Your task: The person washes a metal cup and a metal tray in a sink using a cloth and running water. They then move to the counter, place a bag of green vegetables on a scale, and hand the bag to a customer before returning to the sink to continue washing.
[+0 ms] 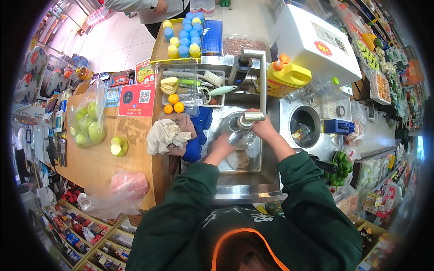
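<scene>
Under the spout of the metal tap [253, 116] I hold a clear rounded vessel [244, 139] over the stainless steel sink [223, 179]. My right hand [263, 126] grips its far right side, with some fingers hidden behind the spout. Along the left side lies my left hand [222, 146], blurred, its fingers against the vessel. A pale, blurred shape [238, 159] shows beneath the vessel; what it is I cannot tell. Water is hard to make out.
Left of the sink hang a white rag [166, 136] and a blue cloth [196, 139]. A bitten-looking green apple [119, 146] and bagged apples [87, 127] sit on the wooden counter [101, 166]. Rightward are a yellow detergent jug [286, 78], drain basin [302, 126] and black handle [326, 165].
</scene>
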`<action>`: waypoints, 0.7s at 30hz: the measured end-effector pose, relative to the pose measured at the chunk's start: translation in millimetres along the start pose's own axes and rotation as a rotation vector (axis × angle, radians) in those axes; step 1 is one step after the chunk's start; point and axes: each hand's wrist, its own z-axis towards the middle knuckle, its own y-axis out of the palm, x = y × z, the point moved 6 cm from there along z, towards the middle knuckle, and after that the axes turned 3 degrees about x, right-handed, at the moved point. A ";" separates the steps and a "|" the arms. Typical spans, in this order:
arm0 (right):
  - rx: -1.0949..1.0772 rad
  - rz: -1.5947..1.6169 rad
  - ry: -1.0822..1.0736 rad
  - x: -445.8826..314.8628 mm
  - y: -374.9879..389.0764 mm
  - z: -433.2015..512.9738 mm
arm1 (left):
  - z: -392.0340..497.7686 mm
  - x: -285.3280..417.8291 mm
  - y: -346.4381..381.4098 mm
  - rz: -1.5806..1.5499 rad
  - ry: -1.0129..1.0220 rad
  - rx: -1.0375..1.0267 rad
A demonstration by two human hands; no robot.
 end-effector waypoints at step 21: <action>-0.173 0.424 0.676 66.4 57.3 -28.1 | 4.2 39.2 -18.0 0.464 0.469 0.661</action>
